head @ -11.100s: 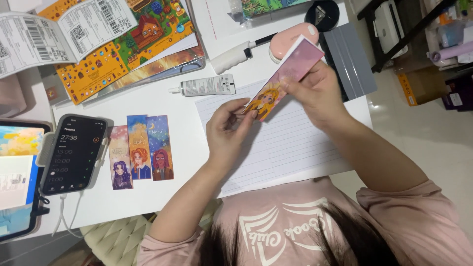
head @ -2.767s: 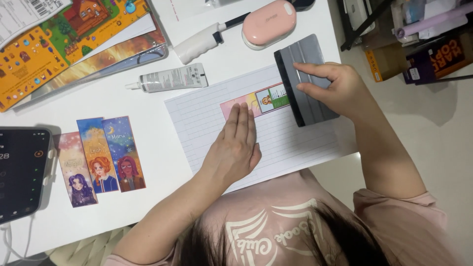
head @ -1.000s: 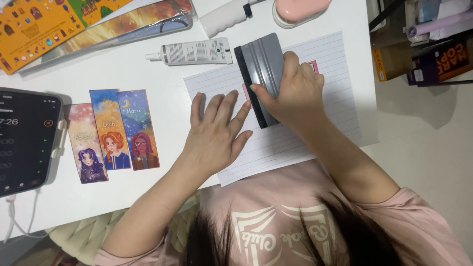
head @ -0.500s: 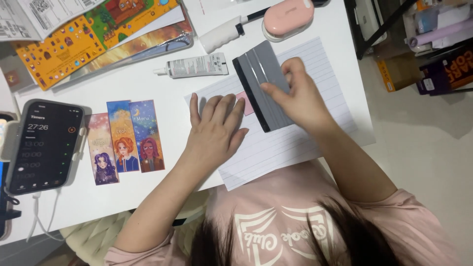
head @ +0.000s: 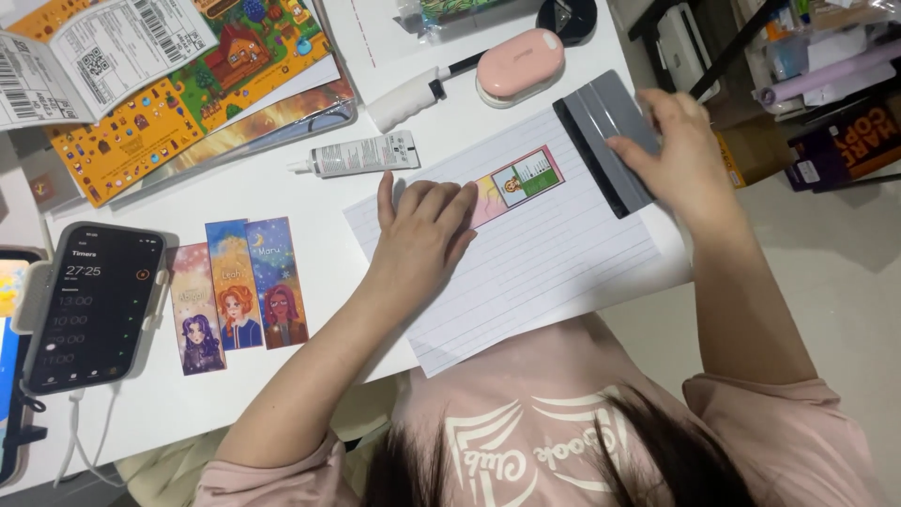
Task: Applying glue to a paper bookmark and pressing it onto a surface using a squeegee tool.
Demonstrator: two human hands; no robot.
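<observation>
On the lined sheet point(head: 544, 272) near the desk's front edge, a printed bookmark strip point(head: 518, 180) is pinned flat under the left hand point(head: 422, 235), fingers spread and pressed down on its near end. A grey squeegee point(head: 601, 141) is pinched at its far end in the right hand point(head: 680, 150). The strip looks thin, light and easily creased, best held flat or by its edges. Three finished bookmarks point(head: 235, 293) lie beside a phone point(head: 94, 305).
</observation>
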